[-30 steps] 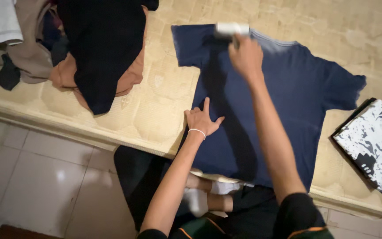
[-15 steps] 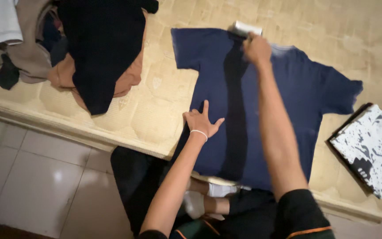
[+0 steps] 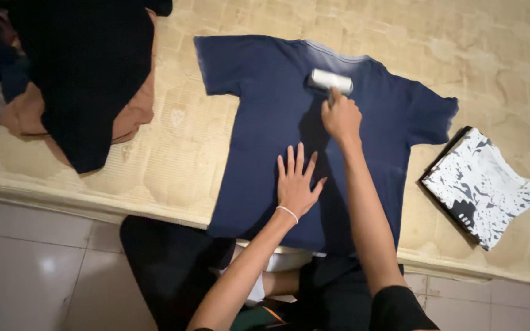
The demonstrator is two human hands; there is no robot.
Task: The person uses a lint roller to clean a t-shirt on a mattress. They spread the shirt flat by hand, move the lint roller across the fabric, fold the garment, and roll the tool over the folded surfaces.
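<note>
A navy blue T-shirt (image 3: 259,122) lies flat on a beige mattress (image 3: 173,159), its hem hanging over the near edge. My right hand (image 3: 340,117) grips the handle of a white lint roller (image 3: 329,81), whose head rests on the shirt's chest below the collar. My left hand (image 3: 298,181) lies flat on the shirt's middle with fingers spread; it has a white band at the wrist.
A heap of clothes (image 3: 69,79), black on top with brown under it, sits at the mattress's left end. A folded white cloth with black splatter print (image 3: 483,184) lies to the right of the shirt. White floor tiles (image 3: 32,263) run below the mattress edge.
My right hand has drawn the lint roller from the collar down onto the chest. My left hand has shifted from the shirt's left side toward its middle. The view has moved left.
</note>
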